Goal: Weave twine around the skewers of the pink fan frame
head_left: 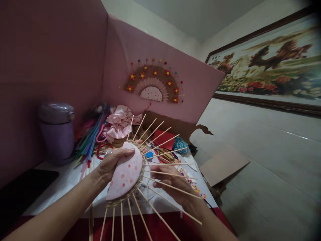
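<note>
My left hand (116, 160) is closed on a half-round fan piece (126, 170) covered in pale pink, dotted cloth. Its thumb presses on the cloth face, with fingertips showing behind the top edge. Brown twine (136, 191) is woven along the curved rim. Thin wooden sticks (165, 155) spread outward from this rim. My right hand (173, 184) is behind the sticks on the right, its fingers curled close to the rim. A thin strand shows near those fingertips, but what they pinch is partly hidden.
A similar finished fan with flowers (155, 72) is fixed to the pink board (195, 80). On the white table stand a purple lidded container (57, 134), pipe cleaners (94, 134), crumpled pink cloth (120, 122), a blue yarn ball (180, 144) and red card (163, 139). Cardboard (224, 165) leans right.
</note>
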Motion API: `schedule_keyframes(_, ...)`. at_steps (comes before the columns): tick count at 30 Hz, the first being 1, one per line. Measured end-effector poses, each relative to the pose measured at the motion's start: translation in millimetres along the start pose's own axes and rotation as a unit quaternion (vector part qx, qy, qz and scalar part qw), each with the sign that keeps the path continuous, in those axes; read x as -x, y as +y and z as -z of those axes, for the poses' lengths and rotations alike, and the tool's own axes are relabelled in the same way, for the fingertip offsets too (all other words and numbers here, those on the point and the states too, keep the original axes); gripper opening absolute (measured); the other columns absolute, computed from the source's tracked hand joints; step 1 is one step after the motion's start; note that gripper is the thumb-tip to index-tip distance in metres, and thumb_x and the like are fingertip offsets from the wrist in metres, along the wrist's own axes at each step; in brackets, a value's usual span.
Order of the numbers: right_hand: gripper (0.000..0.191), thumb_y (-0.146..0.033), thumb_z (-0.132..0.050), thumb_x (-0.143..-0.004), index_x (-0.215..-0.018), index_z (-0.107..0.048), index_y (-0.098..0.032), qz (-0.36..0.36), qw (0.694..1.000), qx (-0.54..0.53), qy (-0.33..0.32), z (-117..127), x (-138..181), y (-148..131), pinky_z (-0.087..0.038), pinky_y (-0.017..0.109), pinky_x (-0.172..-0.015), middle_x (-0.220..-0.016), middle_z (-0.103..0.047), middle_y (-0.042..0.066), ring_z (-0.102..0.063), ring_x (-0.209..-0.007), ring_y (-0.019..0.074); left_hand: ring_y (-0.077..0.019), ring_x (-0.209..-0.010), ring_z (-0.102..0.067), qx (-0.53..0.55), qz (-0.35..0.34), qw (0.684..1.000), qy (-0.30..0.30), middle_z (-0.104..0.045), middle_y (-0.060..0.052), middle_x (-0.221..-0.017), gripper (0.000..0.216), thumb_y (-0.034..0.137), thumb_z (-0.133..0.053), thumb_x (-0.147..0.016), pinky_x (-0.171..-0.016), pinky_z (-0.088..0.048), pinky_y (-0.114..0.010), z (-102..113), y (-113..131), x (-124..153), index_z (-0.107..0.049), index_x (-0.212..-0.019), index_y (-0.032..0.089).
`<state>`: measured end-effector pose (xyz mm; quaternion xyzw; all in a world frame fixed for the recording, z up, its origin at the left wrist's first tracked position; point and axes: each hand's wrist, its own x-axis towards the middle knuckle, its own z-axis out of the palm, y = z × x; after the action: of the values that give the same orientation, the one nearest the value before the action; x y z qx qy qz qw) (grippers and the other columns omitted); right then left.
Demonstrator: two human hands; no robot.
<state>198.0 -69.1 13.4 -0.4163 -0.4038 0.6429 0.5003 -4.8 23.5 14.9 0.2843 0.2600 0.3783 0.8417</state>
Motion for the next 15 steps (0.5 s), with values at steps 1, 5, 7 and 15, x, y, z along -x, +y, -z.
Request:
schedule_keyframes(1, 0.02, -0.029, -0.061, -0.074, -0.088, -0.066, -0.017, -0.013, 0.999, -0.021, -0.046, -10.7, -3.4, 5.3, -0.044, 0.026, -0.066, -0.092, -0.062, 0.007, -0.056, -0.082, 0.016, -0.0196, -0.049, -0.064, -0.004, 0.005, 1.0, -0.001, -0.069, -0.009, -0.059, 0.007, 0.009, -0.061, -0.066, -0.049, -0.052, -0.029, 0.5, -1.0, -0.7, -0.064, -0.071, 0.008)
schedule_keyframes(5, 0.018, -0.027, -0.058, -0.075, -0.089, -0.066, -0.018, -0.005, 0.992, -0.063, -0.109, -28.7, -13.3, 10.0, -0.042, 0.025, -0.064, -0.09, -0.061, 0.006, -0.055, -0.077, 0.0152, -0.0184, -0.051, -0.064, -0.014, -0.003, 1.0, -0.003, -0.069, -0.009, -0.059, 0.007, 0.009, -0.063, -0.064, -0.053, -0.053, -0.027, 0.2, -1.2, -0.8, -0.064, -0.071, 0.007)
schedule_keyframes(7, 0.016, -0.026, -0.059, -0.074, -0.086, -0.065, -0.017, -0.006, 0.993, -0.052, -0.11, -27.9, -16.1, 8.6, -0.041, 0.026, -0.063, -0.085, -0.061, 0.006, -0.055, -0.073, 0.0143, -0.0179, -0.053, -0.064, -0.019, -0.021, 1.0, -0.011, -0.07, -0.009, -0.062, 0.008, 0.009, -0.064, -0.063, -0.053, -0.052, -0.026, -0.8, -1.2, 0.0, -0.065, -0.071, 0.008)
schedule_keyframes(15, 0.021, -0.016, -0.066, -0.063, -0.083, -0.06, -0.017, 0.026, 0.998, -0.02, -0.046, -18.5, -22.2, 18.6, -0.03, 0.02, -0.043, -0.062, -0.056, -0.001, -0.043, -0.046, 0.0072, -0.0165, -0.051, -0.063, -0.05, -0.016, 0.998, -0.016, -0.069, -0.006, -0.061, 0.01, 0.013, -0.068, -0.063, -0.049, -0.05, -0.024, -4.8, -7.3, 1.4, -0.063, -0.071, 0.011)
